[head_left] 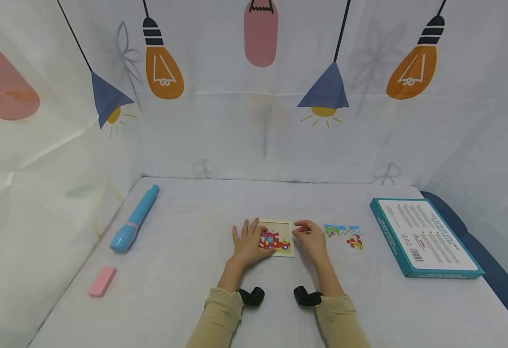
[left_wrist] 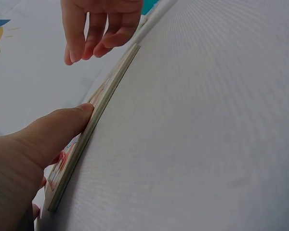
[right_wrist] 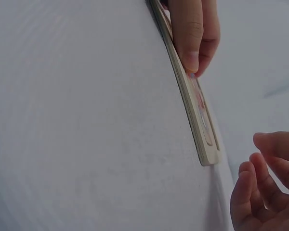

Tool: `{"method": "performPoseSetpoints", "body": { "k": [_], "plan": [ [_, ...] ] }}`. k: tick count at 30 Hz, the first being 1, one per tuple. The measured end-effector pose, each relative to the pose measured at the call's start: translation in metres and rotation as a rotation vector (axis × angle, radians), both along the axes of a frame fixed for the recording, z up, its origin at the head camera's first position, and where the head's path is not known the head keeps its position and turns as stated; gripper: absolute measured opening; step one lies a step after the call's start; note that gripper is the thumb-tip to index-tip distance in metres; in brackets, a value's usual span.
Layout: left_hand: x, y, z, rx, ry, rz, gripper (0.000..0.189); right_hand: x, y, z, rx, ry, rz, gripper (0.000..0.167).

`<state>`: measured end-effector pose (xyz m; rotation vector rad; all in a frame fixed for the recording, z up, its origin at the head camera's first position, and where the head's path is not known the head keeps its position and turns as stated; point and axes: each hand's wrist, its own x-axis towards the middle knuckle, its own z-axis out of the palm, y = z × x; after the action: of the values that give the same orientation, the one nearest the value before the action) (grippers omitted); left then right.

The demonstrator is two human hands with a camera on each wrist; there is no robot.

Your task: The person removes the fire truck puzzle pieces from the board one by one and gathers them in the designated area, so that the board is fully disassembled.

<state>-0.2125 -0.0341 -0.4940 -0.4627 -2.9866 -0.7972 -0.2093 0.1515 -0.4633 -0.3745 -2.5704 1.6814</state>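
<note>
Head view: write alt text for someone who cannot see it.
A person's left hand rests on a small puzzle board showing a red vehicle on a white table, the right hand by the board's right edge. Loose colourful pieces and a teal-edged box lie to the right; a blue microphone-shaped object and a pink block to the left.

Puzzle board (head_left: 281, 225) partly behind left fingers (head_left: 254, 226)
</note>
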Motion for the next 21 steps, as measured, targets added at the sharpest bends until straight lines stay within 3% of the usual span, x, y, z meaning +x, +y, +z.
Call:
{"method": "performPoseSetpoints", "body": {
  "k": [10, 17, 21],
  "plan": [
    [0.0, 0.0, 0.001, 0.027, 0.005, 0.014, 0.058, -0.003, -0.017, -0.003, 0.098, 0.036, 0.166, 0.024],
    [0.0, -0.001, -0.001, 0.047, 0.012, 0.001, 0.054, -0.01, -0.028, -0.001, 0.389, 0.016, 0.345, 0.039],
    [0.0, -0.001, 0.0, 0.056, 0.015, -0.009, 0.052, -0.011, -0.032, 0.002, 0.494, -0.013, 0.383, 0.042]
  ]
}}
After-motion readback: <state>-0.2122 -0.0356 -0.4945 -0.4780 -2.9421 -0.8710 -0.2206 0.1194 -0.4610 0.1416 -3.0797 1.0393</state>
